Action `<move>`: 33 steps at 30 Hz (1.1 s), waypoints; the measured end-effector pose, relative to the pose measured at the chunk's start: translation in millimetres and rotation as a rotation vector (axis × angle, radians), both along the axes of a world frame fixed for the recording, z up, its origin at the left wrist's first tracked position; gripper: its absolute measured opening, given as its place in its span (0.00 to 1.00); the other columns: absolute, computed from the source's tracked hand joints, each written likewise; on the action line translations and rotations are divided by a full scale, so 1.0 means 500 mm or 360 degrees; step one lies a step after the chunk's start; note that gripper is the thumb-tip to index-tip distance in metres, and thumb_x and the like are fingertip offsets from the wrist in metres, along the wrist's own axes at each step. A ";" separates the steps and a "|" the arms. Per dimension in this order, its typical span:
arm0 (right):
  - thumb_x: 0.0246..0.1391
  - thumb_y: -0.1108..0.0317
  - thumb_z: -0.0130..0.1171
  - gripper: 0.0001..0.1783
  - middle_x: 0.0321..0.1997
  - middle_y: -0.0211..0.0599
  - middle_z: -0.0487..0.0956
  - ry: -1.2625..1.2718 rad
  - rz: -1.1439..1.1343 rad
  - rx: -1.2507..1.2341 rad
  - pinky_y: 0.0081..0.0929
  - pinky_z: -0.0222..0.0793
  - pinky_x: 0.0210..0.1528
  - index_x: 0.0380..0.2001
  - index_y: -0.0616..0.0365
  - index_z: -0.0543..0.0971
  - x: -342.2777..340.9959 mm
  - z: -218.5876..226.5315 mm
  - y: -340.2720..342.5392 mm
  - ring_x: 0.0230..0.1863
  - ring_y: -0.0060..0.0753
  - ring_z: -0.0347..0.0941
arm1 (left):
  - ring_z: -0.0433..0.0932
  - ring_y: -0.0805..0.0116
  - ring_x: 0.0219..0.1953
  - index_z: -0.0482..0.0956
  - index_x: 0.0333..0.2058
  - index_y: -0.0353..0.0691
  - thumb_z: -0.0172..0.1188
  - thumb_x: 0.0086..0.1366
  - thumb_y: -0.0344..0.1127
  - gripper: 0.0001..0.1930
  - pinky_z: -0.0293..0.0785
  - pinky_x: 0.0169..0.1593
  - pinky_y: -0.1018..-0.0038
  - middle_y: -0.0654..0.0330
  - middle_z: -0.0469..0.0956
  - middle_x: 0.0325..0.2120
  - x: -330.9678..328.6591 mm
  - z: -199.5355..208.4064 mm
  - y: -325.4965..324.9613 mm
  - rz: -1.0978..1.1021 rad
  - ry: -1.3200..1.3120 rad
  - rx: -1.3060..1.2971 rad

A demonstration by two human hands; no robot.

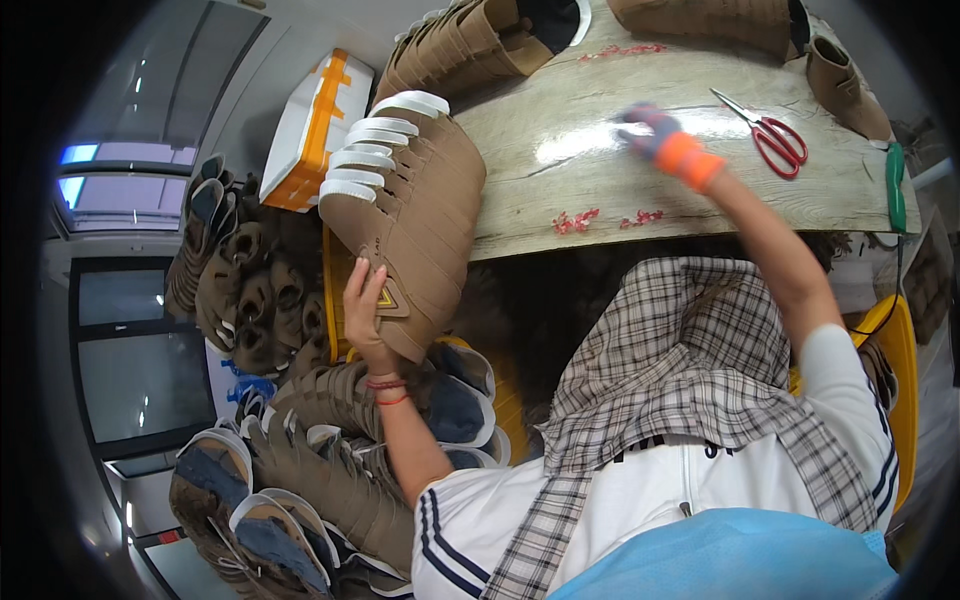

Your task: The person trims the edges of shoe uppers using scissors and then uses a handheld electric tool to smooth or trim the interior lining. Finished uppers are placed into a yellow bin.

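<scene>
- Nearest the lens, a pale blue pleated face mask covers part of a white top, over which hangs a black-and-white plaid apron.
- To the lower left, brown shoe uppers with blue linings and white edges lie in overlapping rows.
- The bare left hand, with red cords at its wrist, lays its long fingers against the lower left side of a tall, tilted stack of nested brown shoe uppers with white rims. The thumb is hidden, so I cannot tell how firmly it grips.
- That stack stands at the left end of a pale wood-grain table with small red marks on its top.
- The right hand, in a grey glove with an orange cuff, is above the table; blur hides how wide its fingers are.
- Right of that hand lie red-handled scissors, partly open, and a green-handled tool at the table's right end.
- Along the far edge rest more nested brown uppers and a single brown upper.
- Beyond the tilted stack, to the left, sits a white box with orange tape.
</scene>
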State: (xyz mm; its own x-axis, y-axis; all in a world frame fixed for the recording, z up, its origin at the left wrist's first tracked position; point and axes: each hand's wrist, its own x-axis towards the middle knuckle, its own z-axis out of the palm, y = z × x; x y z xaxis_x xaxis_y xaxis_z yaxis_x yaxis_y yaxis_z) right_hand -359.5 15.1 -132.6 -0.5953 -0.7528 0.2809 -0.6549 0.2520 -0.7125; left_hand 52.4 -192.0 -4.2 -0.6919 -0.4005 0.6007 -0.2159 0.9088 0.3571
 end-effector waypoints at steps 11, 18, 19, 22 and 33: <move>0.44 0.59 0.70 0.31 0.48 0.35 0.78 -0.0957 0.0717 -0.0145 0.23 0.68 0.48 0.50 0.65 0.74 0.233 0.149 -0.232 0.46 0.22 0.71 | 0.70 0.66 0.52 0.75 0.49 0.34 0.54 0.62 0.31 0.16 0.66 0.56 0.71 0.57 0.71 0.45 0.057 -0.193 -0.050 0.0116 0.0625 0.0687; 0.42 0.64 0.72 0.29 0.40 0.32 0.81 -0.0809 0.0297 -0.0551 0.21 0.70 0.43 0.47 0.65 0.75 0.137 0.178 0.039 0.40 0.20 0.73 | 0.69 0.67 0.52 0.71 0.53 0.34 0.47 0.65 0.33 0.18 0.63 0.56 0.72 0.57 0.72 0.48 -0.257 -0.292 -0.090 -0.0661 0.0533 0.1242; 0.43 0.62 0.72 0.29 0.40 0.32 0.81 -0.0809 0.0219 -0.0412 0.21 0.70 0.43 0.47 0.65 0.76 0.106 0.159 0.053 0.40 0.20 0.73 | 0.70 0.64 0.52 0.71 0.53 0.36 0.46 0.65 0.33 0.19 0.63 0.56 0.71 0.56 0.72 0.49 -0.298 -0.332 -0.131 -0.0676 0.0332 0.1143; 0.46 0.55 0.69 0.29 0.40 0.33 0.81 -0.0755 -0.0016 -0.0232 0.22 0.69 0.42 0.46 0.65 0.77 0.059 0.090 0.085 0.39 0.21 0.73 | 0.71 0.57 0.51 0.72 0.53 0.40 0.45 0.65 0.32 0.18 0.64 0.55 0.69 0.54 0.73 0.47 -0.357 -0.286 -0.181 -0.0521 -0.0349 -0.0197; 0.57 0.59 0.58 0.23 0.38 0.33 0.78 -0.0621 -0.0299 -0.0655 0.20 0.66 0.43 0.49 0.66 0.72 0.036 -0.152 0.128 0.39 0.20 0.71 | 0.66 0.53 0.58 0.64 0.60 0.41 0.49 0.60 0.31 0.27 0.60 0.61 0.66 0.50 0.69 0.55 -0.437 -0.096 -0.003 -0.0527 0.0064 0.0281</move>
State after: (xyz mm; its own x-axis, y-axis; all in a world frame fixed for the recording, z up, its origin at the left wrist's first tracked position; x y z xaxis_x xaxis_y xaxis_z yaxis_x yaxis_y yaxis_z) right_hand -341.3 78.9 -208.8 -0.8256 -0.5003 0.2607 -0.2958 -0.0098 -0.9552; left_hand -166.2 -193.5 -52.2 -0.7784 -0.2590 0.5719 0.0965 0.8507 0.5166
